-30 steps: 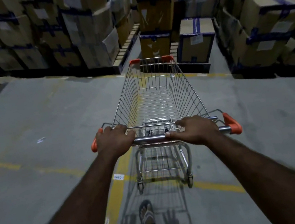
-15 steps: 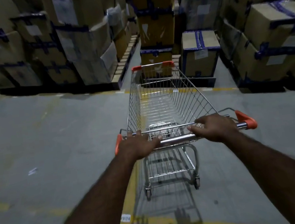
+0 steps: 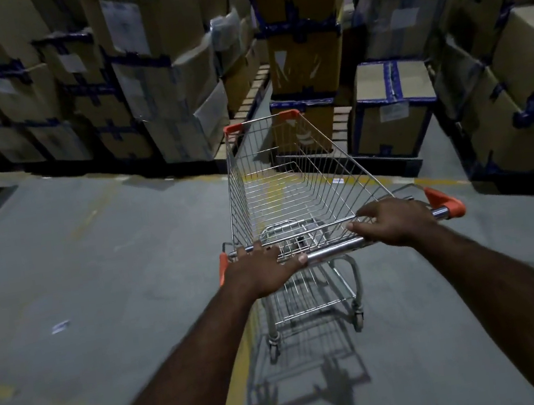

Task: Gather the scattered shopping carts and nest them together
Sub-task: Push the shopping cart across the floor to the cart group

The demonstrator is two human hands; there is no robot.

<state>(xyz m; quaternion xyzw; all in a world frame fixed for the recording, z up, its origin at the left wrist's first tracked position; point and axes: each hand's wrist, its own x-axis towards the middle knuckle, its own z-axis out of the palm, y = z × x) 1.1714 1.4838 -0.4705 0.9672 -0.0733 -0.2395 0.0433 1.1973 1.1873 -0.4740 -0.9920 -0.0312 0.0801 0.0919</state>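
Observation:
One empty wire shopping cart point(image 3: 289, 178) with orange corner caps stands on the grey floor straight in front of me, its nose angled slightly left. My left hand point(image 3: 261, 268) grips the left part of its chrome handle bar point(image 3: 333, 248). Over the bar's right part lies my right hand point(image 3: 395, 220), near the orange end cap point(image 3: 447, 201), fingers curled on it. No other cart is in view.
Stacked cardboard boxes with blue tape point(image 3: 143, 65) on pallets wall the far side. A tall box column point(image 3: 301, 43) and a low box point(image 3: 389, 106) stand just beyond the cart's nose. More boxes point(image 3: 523, 80) line the right. Yellow floor lines point(image 3: 240, 360) run underfoot.
The cart has rolled forward toward the box stacks, and its nose has swung a little left. Both hands have stayed on the handle bar.

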